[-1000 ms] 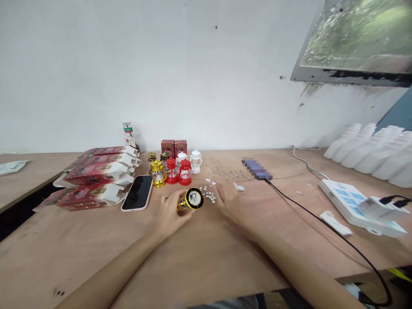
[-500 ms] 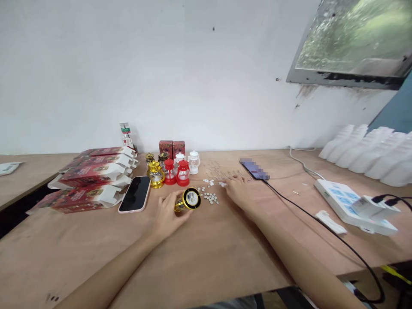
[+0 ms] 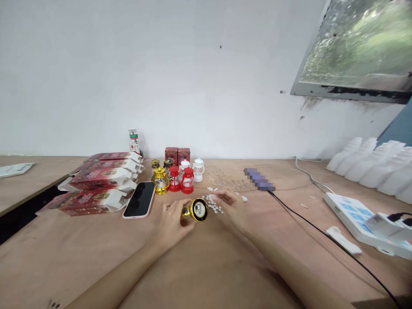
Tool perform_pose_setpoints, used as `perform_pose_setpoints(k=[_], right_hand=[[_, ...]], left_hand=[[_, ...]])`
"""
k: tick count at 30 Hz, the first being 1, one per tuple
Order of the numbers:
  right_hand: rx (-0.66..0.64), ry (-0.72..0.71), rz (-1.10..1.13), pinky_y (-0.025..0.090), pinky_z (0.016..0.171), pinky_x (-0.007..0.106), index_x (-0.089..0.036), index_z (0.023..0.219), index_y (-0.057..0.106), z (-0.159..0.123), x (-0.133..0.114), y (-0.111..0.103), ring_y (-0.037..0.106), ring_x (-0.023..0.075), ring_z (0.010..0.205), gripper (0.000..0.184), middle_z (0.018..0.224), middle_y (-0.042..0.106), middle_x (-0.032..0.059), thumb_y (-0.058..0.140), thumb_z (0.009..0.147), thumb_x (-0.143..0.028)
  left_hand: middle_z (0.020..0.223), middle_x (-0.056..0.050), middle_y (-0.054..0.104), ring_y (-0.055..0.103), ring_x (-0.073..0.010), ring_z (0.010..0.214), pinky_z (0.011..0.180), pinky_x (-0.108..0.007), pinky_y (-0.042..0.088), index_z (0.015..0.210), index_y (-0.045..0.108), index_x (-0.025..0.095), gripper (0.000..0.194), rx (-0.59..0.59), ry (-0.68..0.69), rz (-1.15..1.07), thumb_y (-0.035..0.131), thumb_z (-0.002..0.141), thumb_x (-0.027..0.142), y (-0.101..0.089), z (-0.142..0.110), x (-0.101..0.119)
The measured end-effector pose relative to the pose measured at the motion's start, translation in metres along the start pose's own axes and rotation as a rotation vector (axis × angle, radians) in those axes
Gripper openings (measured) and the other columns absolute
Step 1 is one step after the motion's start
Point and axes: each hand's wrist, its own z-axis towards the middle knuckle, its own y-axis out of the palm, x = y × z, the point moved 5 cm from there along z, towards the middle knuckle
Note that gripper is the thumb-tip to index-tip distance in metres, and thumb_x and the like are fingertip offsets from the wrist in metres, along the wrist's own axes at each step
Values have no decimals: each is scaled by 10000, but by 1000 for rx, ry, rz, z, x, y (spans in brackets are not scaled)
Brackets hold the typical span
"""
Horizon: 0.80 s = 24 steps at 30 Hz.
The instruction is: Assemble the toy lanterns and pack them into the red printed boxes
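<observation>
My left hand is wrapped round a small gold lantern, tipped on its side so that its round black-rimmed base faces me. Beside it, my right hand hovers over small white discs scattered on the table, its fingers curled in and the fingertips close together. Whatever those fingertips hold, if anything, is too small to name. Past the hands stand more miniature lanterns: a gold lantern, a red lantern, a white lantern and several others.
Flattened red boxes lie at the left beside a phone. Two small red boxes stand behind the lanterns. Thin wire-like pieces lie near a second, cabled phone. At the right are a power strip and white bottles.
My right hand has drawn back from the thin pieces toward the white discs, its fingers curling. The lantern in my left hand has turned slightly. The whole view has shifted a little.
</observation>
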Motion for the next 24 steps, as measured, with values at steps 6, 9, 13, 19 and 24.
perform_pose_setpoints(k=[6, 9, 13, 19, 24], right_hand=[[-50, 130, 173, 501, 618, 295, -200, 774, 694, -11, -7, 19, 610, 155, 660, 274, 750, 695, 31, 731, 642, -437], [-31, 157, 187, 499, 647, 290, -201, 758, 689, -12, -7, 19, 625, 162, 703, 254, 766, 701, 30, 741, 632, -416], [-24, 109, 142, 475, 576, 247, -203, 740, 648, -13, -5, 18, 586, 124, 615, 196, 703, 666, 0, 711, 685, -380], [-92, -270, -149, 493, 620, 256, -209, 750, 626, -19, -27, 17, 606, 137, 667, 84, 711, 654, 11, 608, 812, -263], [-176, -612, -332, 523, 704, 258, -195, 988, 633, -28, -50, 19, 634, 143, 779, 181, 875, 658, 67, 525, 855, -138]], left_hand=[[1079, -61, 649, 590, -256, 997, 838, -392, 339, 1096, 487, 211, 433, -30, 19, 35, 613, 682, 195, 0, -1, 3], [1095, -66, 643, 587, -258, 1009, 845, -400, 334, 1100, 476, 203, 423, -28, 23, 46, 625, 705, 230, 0, -2, 3], [1095, -74, 645, 592, -261, 1006, 850, -406, 339, 1107, 459, 201, 406, -1, 47, 62, 618, 745, 295, 2, -2, 0], [1104, -79, 640, 597, -262, 992, 841, -404, 350, 1109, 451, 203, 400, 32, 70, 94, 614, 761, 311, 3, -3, -4], [1093, -76, 643, 600, -259, 981, 850, -414, 352, 1114, 446, 194, 395, 43, 67, 101, 602, 772, 315, 2, -3, -4]])
